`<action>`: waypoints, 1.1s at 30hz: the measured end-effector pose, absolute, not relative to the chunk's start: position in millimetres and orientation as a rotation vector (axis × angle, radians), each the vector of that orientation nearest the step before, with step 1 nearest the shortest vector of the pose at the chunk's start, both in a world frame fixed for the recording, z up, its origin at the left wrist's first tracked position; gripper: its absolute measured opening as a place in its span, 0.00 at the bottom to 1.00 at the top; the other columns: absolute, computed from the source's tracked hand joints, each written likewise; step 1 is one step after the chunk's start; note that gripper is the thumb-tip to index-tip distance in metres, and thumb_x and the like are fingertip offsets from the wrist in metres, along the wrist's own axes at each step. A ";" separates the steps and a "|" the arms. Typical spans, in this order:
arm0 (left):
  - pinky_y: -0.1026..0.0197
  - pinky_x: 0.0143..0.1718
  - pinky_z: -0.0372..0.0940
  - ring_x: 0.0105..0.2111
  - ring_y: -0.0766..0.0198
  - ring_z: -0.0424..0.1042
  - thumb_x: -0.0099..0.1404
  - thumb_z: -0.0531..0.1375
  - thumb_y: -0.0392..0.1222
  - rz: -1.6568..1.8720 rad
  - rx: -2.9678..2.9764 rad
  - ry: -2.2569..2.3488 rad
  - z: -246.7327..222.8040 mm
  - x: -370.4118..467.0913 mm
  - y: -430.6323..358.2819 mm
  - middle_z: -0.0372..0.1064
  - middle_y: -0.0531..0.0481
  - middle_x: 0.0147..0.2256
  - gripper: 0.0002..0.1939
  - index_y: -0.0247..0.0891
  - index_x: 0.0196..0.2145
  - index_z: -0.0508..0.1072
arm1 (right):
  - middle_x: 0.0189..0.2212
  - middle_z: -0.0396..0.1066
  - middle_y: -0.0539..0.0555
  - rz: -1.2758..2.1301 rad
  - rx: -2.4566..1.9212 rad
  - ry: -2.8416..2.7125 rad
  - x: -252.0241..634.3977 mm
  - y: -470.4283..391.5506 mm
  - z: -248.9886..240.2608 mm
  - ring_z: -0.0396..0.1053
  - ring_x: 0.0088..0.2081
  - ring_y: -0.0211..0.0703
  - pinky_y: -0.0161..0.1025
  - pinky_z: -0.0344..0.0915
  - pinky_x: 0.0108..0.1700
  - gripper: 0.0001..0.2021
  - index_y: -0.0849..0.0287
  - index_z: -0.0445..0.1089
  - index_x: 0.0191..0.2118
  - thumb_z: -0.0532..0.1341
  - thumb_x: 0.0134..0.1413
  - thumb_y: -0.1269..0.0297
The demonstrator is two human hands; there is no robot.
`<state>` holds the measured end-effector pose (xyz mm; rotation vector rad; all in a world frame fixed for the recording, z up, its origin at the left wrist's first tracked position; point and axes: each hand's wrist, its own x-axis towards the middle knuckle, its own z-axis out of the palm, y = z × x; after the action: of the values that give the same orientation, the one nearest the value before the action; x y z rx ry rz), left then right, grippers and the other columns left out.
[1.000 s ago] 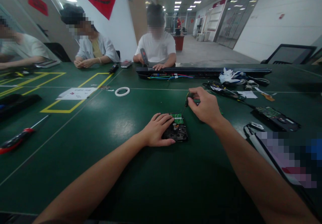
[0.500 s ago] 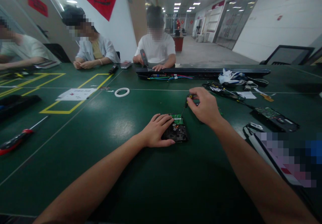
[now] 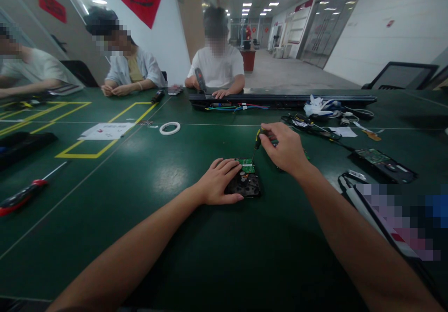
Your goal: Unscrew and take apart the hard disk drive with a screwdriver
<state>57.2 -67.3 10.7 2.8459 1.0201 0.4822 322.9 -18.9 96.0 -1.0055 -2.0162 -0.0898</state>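
On the green table lies a hard drive [image 3: 249, 187] with a green circuit board [image 3: 247, 166] at its far side. My left hand [image 3: 221, 181] rests flat over the drive's left part, fingers stretched and thumb spread along the near edge. A small black-and-yellow screwdriver [image 3: 258, 140] is pinched in my right hand [image 3: 285, 146]. It leans slightly, its thin shaft pointing down to the far right corner of the circuit board. Whether the tip sits in a screw is too small to tell. Another green board part is mostly hidden behind my right hand.
A second drive [image 3: 383, 165] lies at the right, near tangled cables [image 3: 308, 126] and white gloves [image 3: 320, 106]. A long black panel [image 3: 280, 101] lies across the far side before a co-worker holding a power tool [image 3: 200, 79]. Left are a tape roll [image 3: 170, 128] and a red-black screwdriver [image 3: 24, 195].
The screwdriver's handle has tipped a little to the left and stands more upright, with my right fingers shifted around it. My left hand and the hard drive stay put.
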 end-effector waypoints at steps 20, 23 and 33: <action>0.35 0.71 0.43 0.70 0.39 0.55 0.65 0.56 0.76 0.491 2.856 1.013 9.3 56.9 -67.5 0.57 0.35 0.69 0.52 0.37 0.73 0.55 | 0.45 0.72 0.60 -0.054 -1.016 -1.994 323.6 -18.7 96.3 0.73 0.43 0.53 0.51 0.74 0.44 0.07 0.55 0.70 0.46 0.60 0.64 0.64; 0.34 0.71 0.44 0.69 0.38 0.55 0.65 0.56 0.75 0.495 2.848 1.015 9.8 57.0 -67.5 0.57 0.35 0.69 0.52 0.37 0.73 0.54 | 0.47 0.73 0.61 -0.013 -1.027 -1.976 322.2 -20.6 96.8 0.74 0.43 0.53 0.51 0.74 0.45 0.08 0.55 0.69 0.47 0.60 0.63 0.66; 0.33 0.71 0.45 0.69 0.37 0.56 0.65 0.56 0.75 0.501 2.849 1.017 9.9 57.4 -67.8 0.58 0.35 0.68 0.51 0.38 0.73 0.55 | 0.46 0.75 0.63 -0.115 -1.017 -2.031 321.9 -20.2 97.5 0.74 0.46 0.55 0.55 0.71 0.51 0.11 0.58 0.71 0.50 0.58 0.67 0.64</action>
<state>57.4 -67.8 9.9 2.8490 1.0167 0.5006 321.9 -20.2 97.5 -1.0174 -2.0311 -0.1151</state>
